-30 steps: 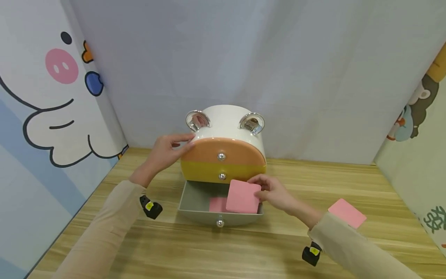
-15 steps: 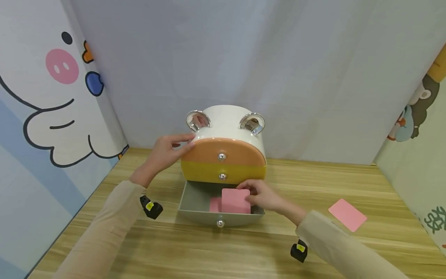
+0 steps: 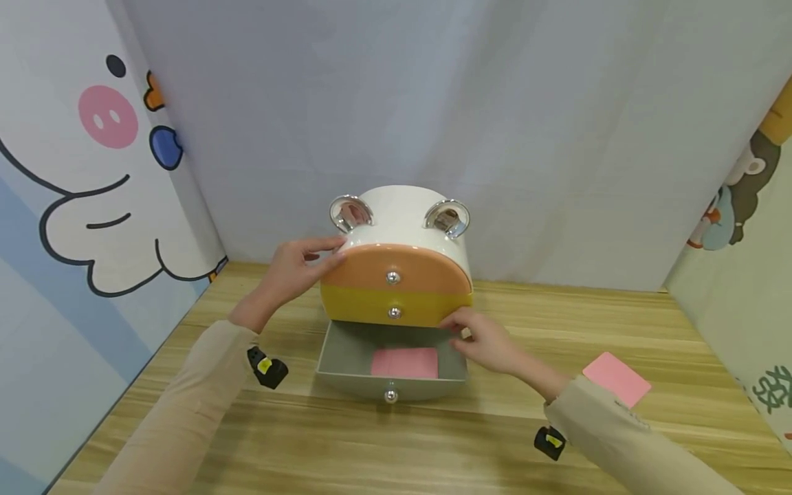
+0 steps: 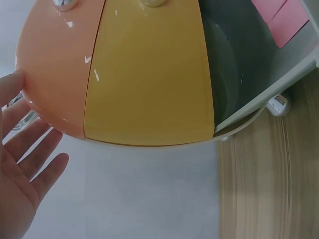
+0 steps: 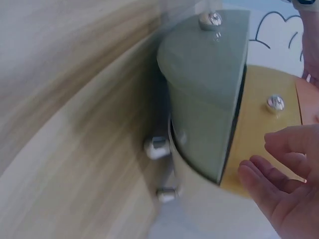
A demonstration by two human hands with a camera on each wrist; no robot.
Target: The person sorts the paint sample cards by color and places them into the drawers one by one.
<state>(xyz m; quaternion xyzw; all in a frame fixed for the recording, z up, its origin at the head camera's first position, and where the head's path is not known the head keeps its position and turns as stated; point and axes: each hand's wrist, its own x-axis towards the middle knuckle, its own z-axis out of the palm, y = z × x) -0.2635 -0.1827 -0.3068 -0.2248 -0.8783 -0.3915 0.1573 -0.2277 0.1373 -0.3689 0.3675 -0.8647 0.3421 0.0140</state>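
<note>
A small white cabinet with silver ears has an orange drawer, a yellow drawer and a grey-green drawer. That bottom drawer is pulled out. Pink cards lie side by side or overlapping on its floor; a seam between them shows in the left wrist view. My left hand touches the cabinet's upper left side, thumb at the orange front's edge and fingers spread. Over the drawer's right rim hovers my right hand, fingers loosely bent, holding nothing.
Another pink card lies on the wooden table to the right, partly covered by the right sleeve. A pale curtain hangs behind the cabinet. Printed cartoon panels stand at both sides.
My right hand has lowered a pink card into the open bottom drawer, let go of it, and drawn back up to the right. My left hand has stayed in place.
</note>
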